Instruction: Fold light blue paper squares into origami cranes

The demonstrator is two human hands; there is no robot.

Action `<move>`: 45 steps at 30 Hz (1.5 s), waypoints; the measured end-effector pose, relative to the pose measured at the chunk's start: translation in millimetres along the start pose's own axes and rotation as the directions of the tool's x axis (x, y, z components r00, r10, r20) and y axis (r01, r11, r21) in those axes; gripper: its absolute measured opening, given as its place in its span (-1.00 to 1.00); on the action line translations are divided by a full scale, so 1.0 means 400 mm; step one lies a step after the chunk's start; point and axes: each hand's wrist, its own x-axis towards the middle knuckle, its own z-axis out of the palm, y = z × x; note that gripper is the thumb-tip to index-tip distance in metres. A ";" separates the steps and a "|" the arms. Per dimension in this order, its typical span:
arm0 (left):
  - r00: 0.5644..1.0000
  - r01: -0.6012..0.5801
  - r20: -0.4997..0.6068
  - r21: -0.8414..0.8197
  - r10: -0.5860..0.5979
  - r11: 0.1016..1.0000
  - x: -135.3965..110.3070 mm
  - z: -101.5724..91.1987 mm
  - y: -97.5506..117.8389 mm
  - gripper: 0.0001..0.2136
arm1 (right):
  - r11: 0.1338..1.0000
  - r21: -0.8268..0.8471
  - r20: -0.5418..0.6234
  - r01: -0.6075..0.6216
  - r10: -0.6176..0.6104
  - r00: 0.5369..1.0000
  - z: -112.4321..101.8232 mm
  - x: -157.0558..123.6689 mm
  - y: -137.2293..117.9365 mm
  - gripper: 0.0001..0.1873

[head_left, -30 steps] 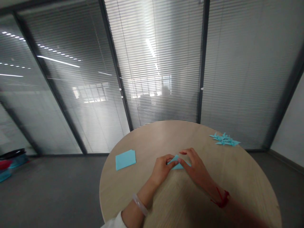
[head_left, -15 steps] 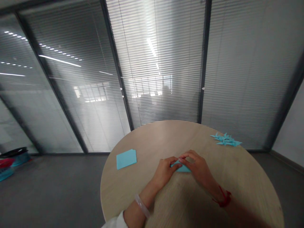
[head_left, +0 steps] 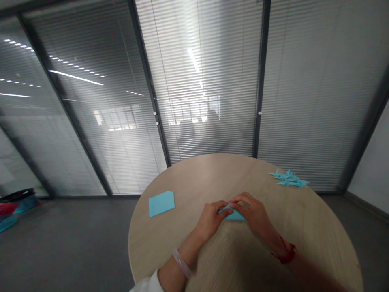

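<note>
A small folded piece of light blue paper (head_left: pixel 233 213) lies on the round wooden table (head_left: pixel 212 178) in front of me. My left hand (head_left: pixel 212 219) pinches its left corner with thumb and fingers. My right hand (head_left: pixel 254 213) covers its right part, fingers curled and pressing down on the fold. Most of the paper is hidden under the two hands. A pale bracelet sits on my left wrist and a red string on my right wrist.
A stack of flat light blue paper squares (head_left: pixel 161 203) lies at the table's left. Several folded blue paper figures (head_left: pixel 289 179) lie at the far right edge. Glass walls with blinds stand behind the table. Coloured bins (head_left: pixel 13 207) sit on the grey floor at far left.
Both hands closed in over the blue paper, and the right fingers bent down onto it. In the last half second almost nothing moved.
</note>
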 end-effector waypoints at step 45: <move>0.913 -0.004 -0.348 -0.532 -0.214 0.847 0.013 -0.061 0.014 -0.78 | 0.973 0.192 -0.063 -0.128 0.142 0.988 -0.033 0.008 -0.013 -0.75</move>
